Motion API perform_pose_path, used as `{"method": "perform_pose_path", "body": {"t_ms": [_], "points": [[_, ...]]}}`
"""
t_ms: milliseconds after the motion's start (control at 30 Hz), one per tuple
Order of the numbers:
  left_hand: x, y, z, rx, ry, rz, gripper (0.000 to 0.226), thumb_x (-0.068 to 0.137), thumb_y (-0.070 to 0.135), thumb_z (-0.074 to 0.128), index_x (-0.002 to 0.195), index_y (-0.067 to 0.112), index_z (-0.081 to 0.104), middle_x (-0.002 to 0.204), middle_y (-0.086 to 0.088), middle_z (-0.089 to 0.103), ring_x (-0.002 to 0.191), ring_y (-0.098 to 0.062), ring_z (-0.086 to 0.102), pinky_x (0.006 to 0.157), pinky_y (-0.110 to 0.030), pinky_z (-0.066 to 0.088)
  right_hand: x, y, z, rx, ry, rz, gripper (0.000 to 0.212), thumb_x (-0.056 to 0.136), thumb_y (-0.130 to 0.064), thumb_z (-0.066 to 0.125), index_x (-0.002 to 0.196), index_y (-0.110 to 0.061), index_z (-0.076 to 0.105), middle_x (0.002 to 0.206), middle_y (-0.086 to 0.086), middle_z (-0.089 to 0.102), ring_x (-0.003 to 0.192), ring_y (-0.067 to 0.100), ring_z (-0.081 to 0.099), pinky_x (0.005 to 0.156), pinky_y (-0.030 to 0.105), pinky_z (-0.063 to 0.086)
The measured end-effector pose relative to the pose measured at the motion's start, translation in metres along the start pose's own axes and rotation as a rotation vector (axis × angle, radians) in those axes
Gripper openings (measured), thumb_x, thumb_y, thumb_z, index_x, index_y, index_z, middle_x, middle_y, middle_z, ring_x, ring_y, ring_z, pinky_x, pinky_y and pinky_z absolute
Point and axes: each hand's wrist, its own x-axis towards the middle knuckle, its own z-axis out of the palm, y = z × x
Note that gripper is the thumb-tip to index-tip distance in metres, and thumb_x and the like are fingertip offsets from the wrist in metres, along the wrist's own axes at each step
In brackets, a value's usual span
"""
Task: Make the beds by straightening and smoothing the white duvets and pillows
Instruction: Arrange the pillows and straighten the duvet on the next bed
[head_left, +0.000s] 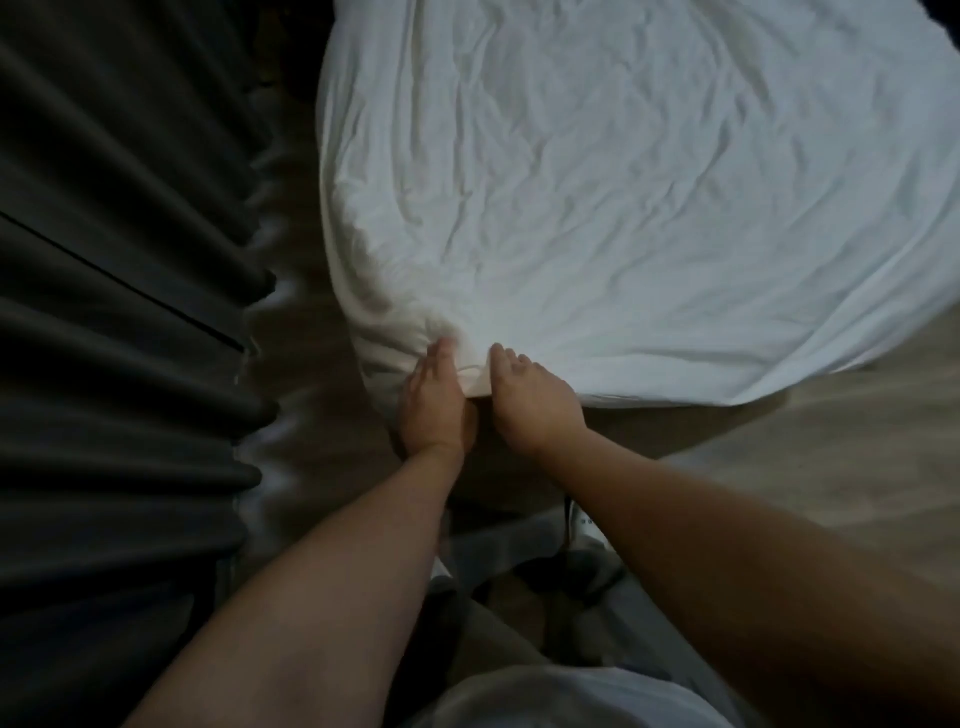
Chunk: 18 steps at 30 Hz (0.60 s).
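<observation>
Head view: looks steeply down at the near corner of a bed, with both bare forearms reaching up from the bottom of the frame.
White duvet (649, 197): fills the upper right and centre of the frame. It is spread flat but creased all over, and its near corner lies at mid-frame, bunched into folds along the left edge.
Curtain (119, 322): dark grey and heavily pleated, covering the whole left side. Its hem lies close to the left edge of the bed.
Floor (852, 467): pale wood grain at the right. A narrow strip of it also shows between the curtain and the bed.
Bed side (644, 431): a tan band just under the duvet's near edge, in shadow.
Clothing: a pale top (566, 696) at the bottom centre, with grey trousers (498, 540) above it between the forearms.
Left hand (434, 402): at the corner's left side, thumb on top of the fabric and fingers tucked beneath, gripping the duvet.
Right hand (532, 402): just beside the left, fingers curled over the near hem and pinching it.
Shoe (587, 527): white, below the right wrist and partly hidden by that arm. It carries a small dark mark too blurred to read.
Fold (470, 371): a small raised tuck of fabric between the two hands.
</observation>
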Motion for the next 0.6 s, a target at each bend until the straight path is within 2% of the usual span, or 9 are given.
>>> {"method": "perform_pose_path", "body": {"t_ms": [67,100,167,233,367,433,533,600], "points": [[-0.002,0.01,-0.007,0.066,0.002,0.001,0.068,0.095,0.009,0.048,0.157,0.025,0.027,0.143,-0.008,0.055,0.126,-0.031,0.055,0.102,-0.04,0.043,0.004,0.02,0.006,0.041,0.059,-0.022,0.058,0.1,-0.014,0.051,0.152,-0.001,0.03,0.145,0.017,0.049,0.13,0.033,0.05,0.103,0.039,0.043],[-0.004,0.014,-0.012,0.093,0.001,-0.015,0.069,0.095,0.007,0.048,0.158,0.023,0.025,0.143,-0.01,0.055,0.125,-0.034,0.055,0.101,-0.041,0.043,0.008,0.033,0.011,0.021,0.066,-0.026,0.063,0.1,-0.013,0.051,0.155,0.0,0.024,0.154,0.02,0.04,0.14,0.035,0.041,0.115,0.042,0.037],[-0.011,0.018,-0.022,0.14,-0.009,-0.027,0.07,0.096,0.007,0.047,0.16,0.021,0.021,0.148,-0.013,0.05,0.13,-0.036,0.051,0.103,-0.042,0.041,0.012,0.065,0.022,-0.035,0.013,0.031,0.068,0.101,-0.01,0.044,0.159,0.0,0.011,0.164,0.023,0.021,0.152,0.038,0.02,0.125,0.046,0.019],[-0.019,0.02,-0.031,0.193,0.001,-0.009,0.069,0.098,0.005,0.044,0.161,0.017,0.019,0.156,-0.013,0.042,0.136,-0.035,0.046,0.106,-0.042,0.038,0.014,0.099,0.029,-0.057,-0.002,0.1,0.069,0.101,-0.006,0.038,0.16,0.0,0.003,0.166,0.026,0.01,0.155,0.038,0.01,0.126,0.047,0.01],[-0.028,0.02,-0.041,0.256,0.012,0.056,0.069,0.097,0.002,0.043,0.161,0.01,0.016,0.166,-0.009,0.023,0.146,-0.03,0.036,0.112,-0.041,0.034,0.013,0.156,0.022,-0.1,0.055,0.088,0.069,0.098,0.001,0.033,0.159,0.001,0.002,0.167,0.025,0.005,0.156,0.037,0.005,0.127,0.049,0.007],[-0.027,0.018,-0.042,0.298,-0.007,0.07,0.068,0.098,0.001,0.041,0.161,0.008,0.015,0.168,-0.01,0.019,0.149,-0.028,0.032,0.113,-0.04,0.034,0.006,0.177,0.019,-0.081,0.047,0.132,0.065,0.098,0.002,0.03,0.159,0.003,0.006,0.166,0.025,0.01,0.155,0.037,0.008,0.127,0.046,0.008],[-0.027,0.013,-0.035,0.349,-0.075,0.094,0.069,0.098,0.0,0.037,0.161,0.006,0.01,0.168,-0.013,0.014,0.152,-0.026,0.025,0.115,-0.04,0.033,-0.024,0.177,0.026,-0.041,-0.165,0.149,0.061,0.1,0.001,0.033,0.158,0.005,0.012,0.162,0.026,0.022,0.151,0.038,0.022,0.123,0.043,0.019],[-0.029,0.001,-0.024,0.389,-0.121,0.08,0.071,0.097,-0.001,0.036,0.161,0.006,0.007,0.169,-0.013,0.01,0.154,-0.025,0.018,0.116,-0.04,0.032,-0.038,0.166,0.029,-0.054,-0.222,0.156,0.06,0.099,0.002,0.035,0.156,0.006,0.016,0.157,0.026,0.031,0.143,0.039,0.033,0.118,0.043,0.027]]}}
